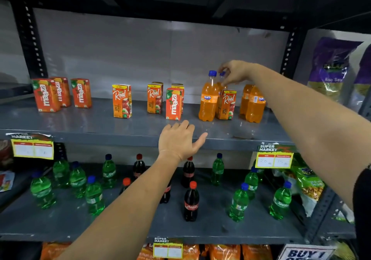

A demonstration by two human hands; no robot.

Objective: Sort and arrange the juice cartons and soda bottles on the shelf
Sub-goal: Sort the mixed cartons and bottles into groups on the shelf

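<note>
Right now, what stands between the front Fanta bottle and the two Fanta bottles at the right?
In the head view, a Real juice carton stands between the front Fanta bottle and the right pair.

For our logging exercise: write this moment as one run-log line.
right hand: pinching rear Fanta bottle cap | left hand: open, empty, at shelf edge | cartons: unsorted

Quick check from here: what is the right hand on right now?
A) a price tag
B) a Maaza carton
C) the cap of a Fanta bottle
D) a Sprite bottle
C: the right hand pinches the blue cap of a rear Fanta bottle on the upper shelf.
</note>
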